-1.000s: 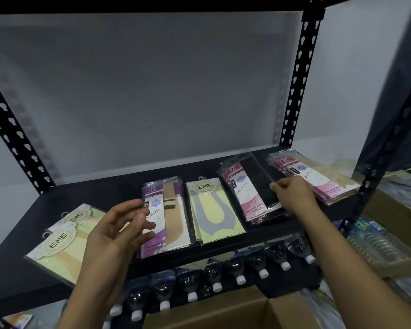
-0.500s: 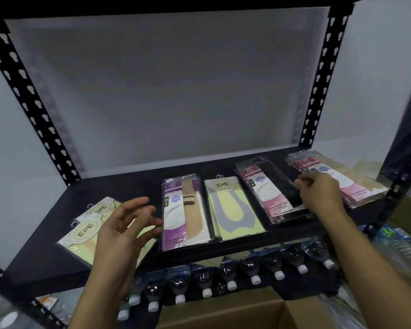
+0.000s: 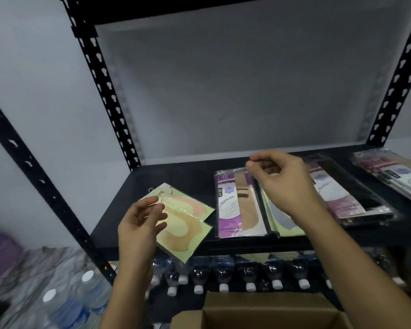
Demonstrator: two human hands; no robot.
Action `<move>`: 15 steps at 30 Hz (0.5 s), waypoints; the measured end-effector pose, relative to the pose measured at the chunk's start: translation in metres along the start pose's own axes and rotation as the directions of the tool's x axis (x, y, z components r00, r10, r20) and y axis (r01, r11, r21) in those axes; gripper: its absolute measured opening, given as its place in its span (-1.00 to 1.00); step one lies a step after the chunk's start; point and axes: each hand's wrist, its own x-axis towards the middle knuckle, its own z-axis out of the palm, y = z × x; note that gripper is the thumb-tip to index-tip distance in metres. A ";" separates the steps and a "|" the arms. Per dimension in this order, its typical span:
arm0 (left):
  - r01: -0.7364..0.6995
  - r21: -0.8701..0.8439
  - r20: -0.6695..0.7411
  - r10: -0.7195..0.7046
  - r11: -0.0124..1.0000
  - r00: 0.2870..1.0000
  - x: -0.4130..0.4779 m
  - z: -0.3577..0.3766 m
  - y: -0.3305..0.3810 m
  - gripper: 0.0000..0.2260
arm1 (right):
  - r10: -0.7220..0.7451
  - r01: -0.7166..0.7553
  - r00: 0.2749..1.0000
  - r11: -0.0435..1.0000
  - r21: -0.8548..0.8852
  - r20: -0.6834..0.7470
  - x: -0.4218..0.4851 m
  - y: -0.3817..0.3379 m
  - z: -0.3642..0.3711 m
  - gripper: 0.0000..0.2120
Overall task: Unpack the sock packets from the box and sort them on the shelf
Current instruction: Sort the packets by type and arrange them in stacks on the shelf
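Observation:
Sock packets lie in a row on the black shelf board (image 3: 176,174). Two overlapping yellow-green packets (image 3: 188,226) sit at the left, then a purple packet (image 3: 237,205), a green-and-grey packet (image 3: 280,225), a pink-and-black packet (image 3: 342,195) and a pink stack (image 3: 394,172) at the far right. My left hand (image 3: 140,224) hovers over the near corner of the yellow-green packets, fingers relaxed. My right hand (image 3: 280,184) hangs above the green-and-grey packet and hides its top; its fingers are loosely curled and I see nothing in them. The open cardboard box (image 3: 259,314) stands below.
Black perforated uprights (image 3: 105,91) frame the shelf at left and right. A row of dark bottles with white caps (image 3: 223,276) lies on the level below. Wrapped water bottles (image 3: 67,302) stand on the floor at the left.
My view has swung left. My right hand left the pink-and-black packet and moved left over the green-and-grey one. My left hand moved from beside the purple packet to over the yellow-green packets.

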 end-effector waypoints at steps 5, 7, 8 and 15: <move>0.039 0.048 -0.106 -0.033 0.998 0.994 0.006 -0.026 -0.015 -0.87 | 0.019 -0.019 0.993 1.000 0.000 0.117 -0.004 -0.001 0.047 -0.81; 0.083 0.055 -0.165 -0.073 0.995 0.984 0.004 -0.034 -0.024 -0.86 | 0.041 -0.037 0.986 0.999 -0.028 0.162 -0.004 0.003 0.062 -0.80; 0.108 0.063 -0.190 -0.095 0.992 0.977 0.003 -0.037 -0.028 -0.85 | 0.051 -0.044 0.982 0.998 -0.043 0.181 -0.004 0.006 0.069 -0.79; 0.395 0.075 -0.162 -0.380 0.916 0.911 -0.012 -0.025 -0.060 -0.39 | 0.129 -0.064 0.945 0.975 -0.214 0.301 -0.008 0.029 0.109 -0.72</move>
